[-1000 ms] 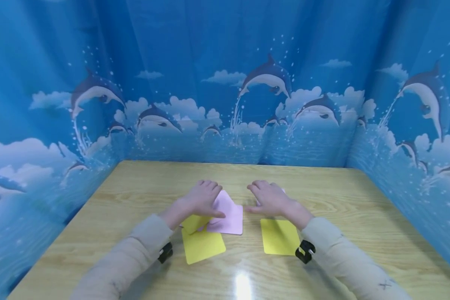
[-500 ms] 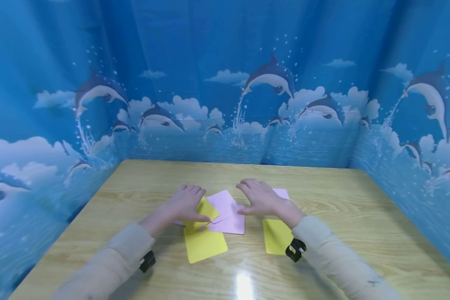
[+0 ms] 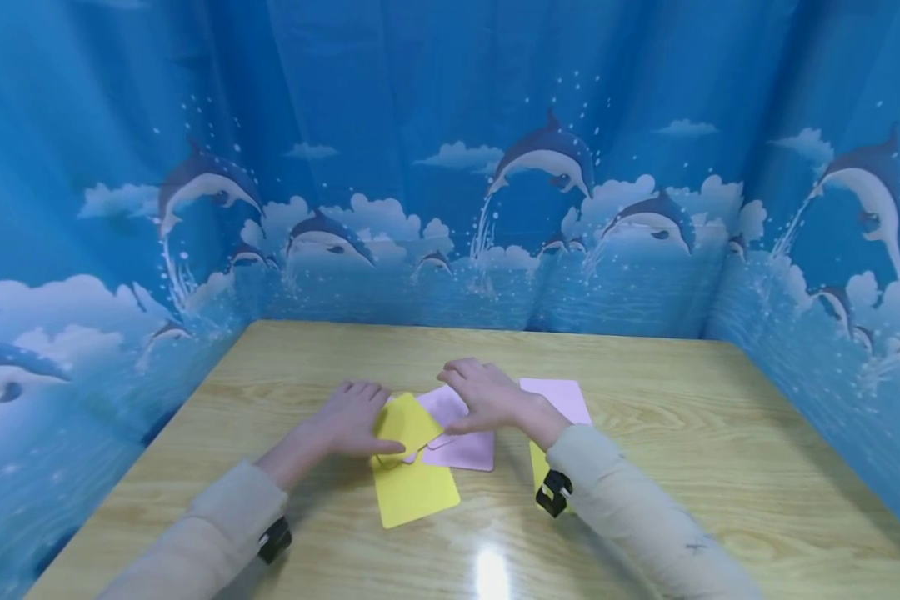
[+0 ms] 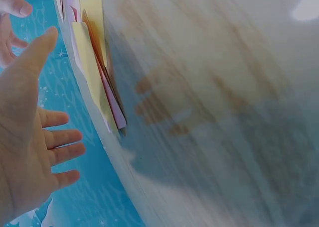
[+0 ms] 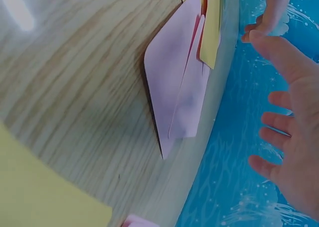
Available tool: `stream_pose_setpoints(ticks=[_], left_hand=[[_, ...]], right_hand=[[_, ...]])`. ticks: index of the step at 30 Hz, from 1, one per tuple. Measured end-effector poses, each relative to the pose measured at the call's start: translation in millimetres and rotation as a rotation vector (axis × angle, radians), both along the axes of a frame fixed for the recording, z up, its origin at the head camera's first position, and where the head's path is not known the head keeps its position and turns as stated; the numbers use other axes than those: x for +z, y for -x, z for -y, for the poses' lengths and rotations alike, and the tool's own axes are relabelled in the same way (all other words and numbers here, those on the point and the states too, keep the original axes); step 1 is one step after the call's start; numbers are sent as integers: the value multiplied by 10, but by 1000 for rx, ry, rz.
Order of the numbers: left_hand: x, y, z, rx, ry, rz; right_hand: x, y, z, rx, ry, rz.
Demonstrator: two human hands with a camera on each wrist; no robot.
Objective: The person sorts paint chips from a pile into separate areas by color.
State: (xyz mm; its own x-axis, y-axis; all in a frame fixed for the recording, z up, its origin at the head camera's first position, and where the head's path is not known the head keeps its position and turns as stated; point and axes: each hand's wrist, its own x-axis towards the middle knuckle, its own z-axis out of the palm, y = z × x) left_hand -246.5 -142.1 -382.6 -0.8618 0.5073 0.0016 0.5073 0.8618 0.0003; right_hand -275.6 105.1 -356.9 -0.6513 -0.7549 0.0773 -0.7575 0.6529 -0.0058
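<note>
A loose pile of square cards lies on the table, with a yellow card [image 3: 410, 422] on top, pink cards [image 3: 471, 454] under it and another yellow card [image 3: 417, 497] at its front. My left hand [image 3: 352, 419] is at the pile's left side, its thumb overlapping the top yellow card in the head view. In the left wrist view its fingers [image 4: 65, 137] are spread and grip nothing. Over the pile's right part is my right hand [image 3: 487, 397], thumb and fingers apart. The right wrist view shows its palm [image 5: 299, 142] holding nothing, beside the tilted pink cards [image 5: 174, 82].
Right of the pile lie a separate pink card [image 3: 560, 397] and a yellow card [image 3: 538, 463] partly covered by my right sleeve. The wooden table [image 3: 682, 417] reflects a bright light at the front. A blue dolphin curtain [image 3: 420, 100] stands around its back and sides.
My left hand has drawn back to the left, uncovering the top yellow card. My right hand has moved left from near the separate pink card to the pile.
</note>
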Motion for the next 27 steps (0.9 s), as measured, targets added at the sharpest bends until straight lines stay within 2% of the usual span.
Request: stream_pose_setpoints(ticks=[8,15,20,27], left_hand=[[4,-55,47,28,20,15],[-60,-80,30,44,42,34],[-113,-82,17,54,45,28],[-137,-95,-17,66,17,59]], right_hand=[[-93,73,199,-23,-42,83],[-175,145,278,-45,-98,92],[-219,173,321,-34,-135,101],[-276,188,435,-4,-162,101]])
